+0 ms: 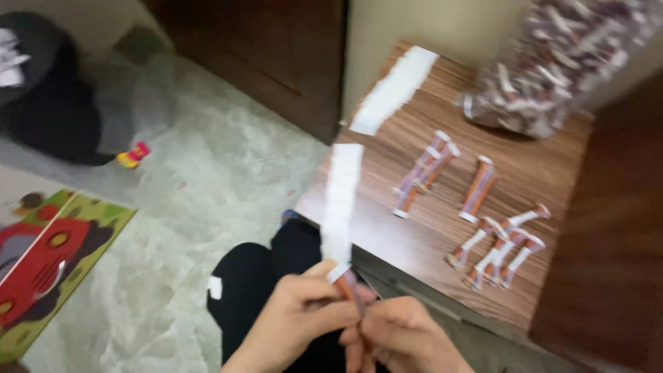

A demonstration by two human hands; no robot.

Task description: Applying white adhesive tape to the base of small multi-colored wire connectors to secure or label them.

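My left hand [293, 319] and my right hand [397, 337] meet low in the frame, both pinching a small bundle of narrow orange-and-white sachets [349, 283]. A long white paper strip [340, 204] rises from the bundle, held up between my fingers. My knees in black trousers [259, 273] are just behind my hands. Several finished sachet bundles [494, 242] lie on the low wooden table [407, 228] to the right of my hands.
A clear plastic bag full of loose sachets [552, 62] sits at the table's far end. Another white strip [395, 88] lies along the table's left edge. On the marble floor are a colourful mat [48, 262], a dark bag [48, 90] and a small toy [133, 155].
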